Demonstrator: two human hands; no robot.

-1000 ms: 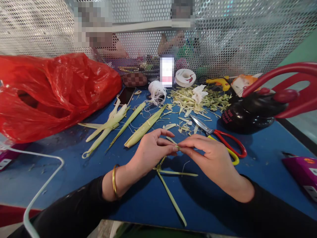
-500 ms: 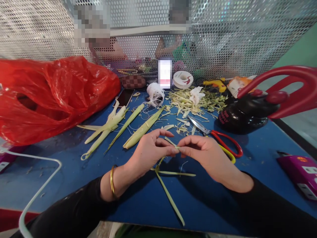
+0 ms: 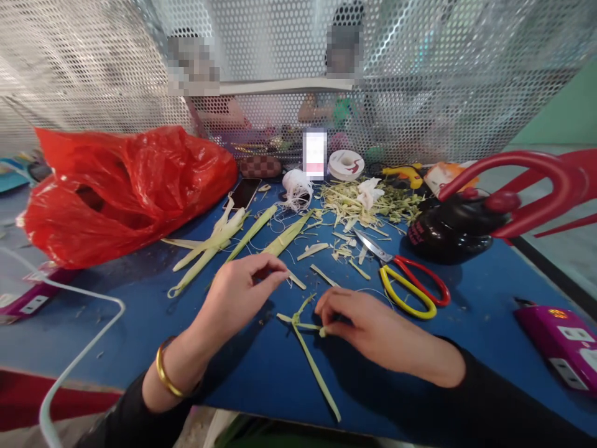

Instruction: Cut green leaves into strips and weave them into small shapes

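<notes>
My right hand [image 3: 359,317] closes its thumb and fingers on one end of a pale green leaf strip [image 3: 308,326], beside a small knot-like lump. That strip joins a branching piece on the blue table, with a long strip [image 3: 317,373] running toward the near edge. To the left, my left hand [image 3: 252,283] hovers with thumb and fingertips pinched together; anything between them is too small to make out. A short cut strip [image 3: 297,280] lies just past its fingertips. Scissors [image 3: 392,264] with red and yellow handles lie beyond my right hand.
Husk-like leaf bundles [image 3: 209,239], a white thread spool [image 3: 297,188] and a pile of plant scraps [image 3: 345,202] lie farther back. A red plastic bag [image 3: 140,186] stands left; a black pot [image 3: 452,230] and purple power strip [image 3: 559,339] stand right. People sit behind the perforated screen.
My hands have parted: the left moved left and down, the right moved down to the branching piece's side strip, where a small lump now shows. The whole view has shifted slightly.
</notes>
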